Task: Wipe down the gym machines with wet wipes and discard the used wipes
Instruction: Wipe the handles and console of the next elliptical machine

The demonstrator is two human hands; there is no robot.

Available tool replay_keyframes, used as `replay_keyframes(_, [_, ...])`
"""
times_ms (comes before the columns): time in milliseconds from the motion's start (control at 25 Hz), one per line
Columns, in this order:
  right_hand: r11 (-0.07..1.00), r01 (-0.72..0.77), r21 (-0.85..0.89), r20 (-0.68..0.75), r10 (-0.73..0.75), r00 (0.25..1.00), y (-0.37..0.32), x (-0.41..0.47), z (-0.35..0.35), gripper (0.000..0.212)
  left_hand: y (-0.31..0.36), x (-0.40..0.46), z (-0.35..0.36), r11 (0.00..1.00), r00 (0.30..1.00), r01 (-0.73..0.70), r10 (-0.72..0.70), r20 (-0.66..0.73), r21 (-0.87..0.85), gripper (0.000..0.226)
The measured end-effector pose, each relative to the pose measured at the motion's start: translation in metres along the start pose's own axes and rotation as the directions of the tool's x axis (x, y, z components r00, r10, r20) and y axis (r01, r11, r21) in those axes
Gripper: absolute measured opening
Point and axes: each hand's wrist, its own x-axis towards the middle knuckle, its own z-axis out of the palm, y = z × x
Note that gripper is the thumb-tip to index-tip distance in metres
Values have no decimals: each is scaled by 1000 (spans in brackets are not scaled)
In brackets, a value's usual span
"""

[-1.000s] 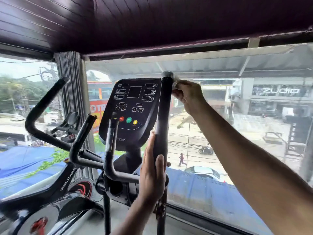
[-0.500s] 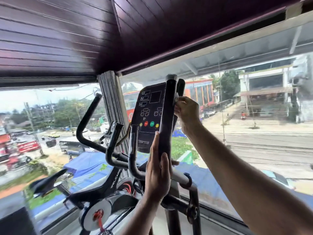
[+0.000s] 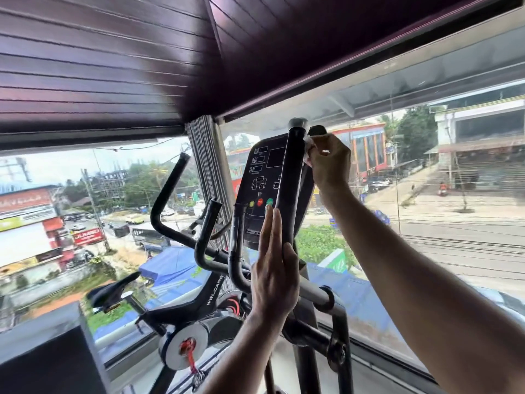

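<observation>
My right grip [image 3: 329, 163] pinches a wipe [image 3: 308, 147] against the handlebar [image 3: 289, 189] top; below it, my left grip [image 3: 274, 268], fingers spread straight, steadies the bar.

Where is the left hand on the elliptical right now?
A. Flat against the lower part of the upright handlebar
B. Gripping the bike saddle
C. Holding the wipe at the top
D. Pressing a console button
A: the left hand lies with straight fingers along the lower upright handlebar, thumb round it.
</observation>
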Motion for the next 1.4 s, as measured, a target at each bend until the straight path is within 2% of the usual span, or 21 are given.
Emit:
replay_keyframes(80, [977, -151, 149, 70, 142, 987, 8, -24, -5, 12, 1, 0, 1, 1000, 1000, -12, 12, -21, 20, 56])
replay_keyframes(160, [954, -204, 220, 107, 184, 977, 15, -51, -11, 12, 1, -2, 1, 998, 999, -36, 38, -26, 50, 54])
replay_keyframes(240, [950, -166, 266, 107, 142, 984, 13, -59, -17, 5, -1, -2, 3, 998, 998, -48, 50, -32, 45, 54])
replay_keyframes(280, [958, -136, 254, 98, 114, 989, 10, -54, -17, 8, -3, -2, 4, 998, 998, -50, 50, -27, 33, 54])
replay_keyframes(400, [979, -93, 181, 58, 84, 995, 0, -25, -10, 12, -14, -4, 10, 998, 999, 35, -36, -9, -53, 55])
replay_keyframes(520, [971, -87, 222, 22, 84, 996, -2, 1, 0, 7, -15, -6, 10, 981, 992, 115, -121, -29, -158, 53])
replay_keyframes(600, [941, -177, 290, 60, 167, 984, 3, 3, 3, 10, -7, -6, 8, 958, 983, 166, -180, -43, -234, 55])
replay_keyframes(680, [904, -301, 302, 171, 259, 950, 10, -17, 1, 20, -5, -7, 10, 946, 978, 178, -200, -55, -271, 55])
replay_keyframes(760, [862, -404, 306, 279, 325, 904, 18, -43, -6, 24, -11, -7, 13, 957, 982, 165, -182, -53, -237, 53])
replay_keyframes(840, [816, -440, 374, 316, 334, 888, 22, -58, -16, 19, -17, -8, 16, 966, 985, 152, -166, -50, -209, 54])
replay_keyframes(1000, [764, -402, 506, 272, 301, 914, 16, -35, -10, 27, -14, -7, 16, 977, 990, 114, -127, -64, -178, 54])
replay_keyframes(1160, [699, -417, 581, 215, 362, 907, 18, 6, 22, 22, -15, -8, 13, 987, 994, 84, -92, -53, -136, 54])
replay_keyframes(1240, [651, -486, 584, 336, 351, 874, 25, 8, 25, 23, -12, -8, 10, 992, 995, 84, -88, -45, -96, 55])
replay_keyframes(1320, [634, -558, 535, 499, 296, 814, 37, -12, 19, 21, -10, -7, 8, 997, 997, 70, -72, -33, -41, 56])
replay_keyframes(1400, [632, -598, 493, 602, 248, 759, 51, -36, 4, 21, -9, -7, 7, 998, 998, 55, -56, -22, -26, 56])
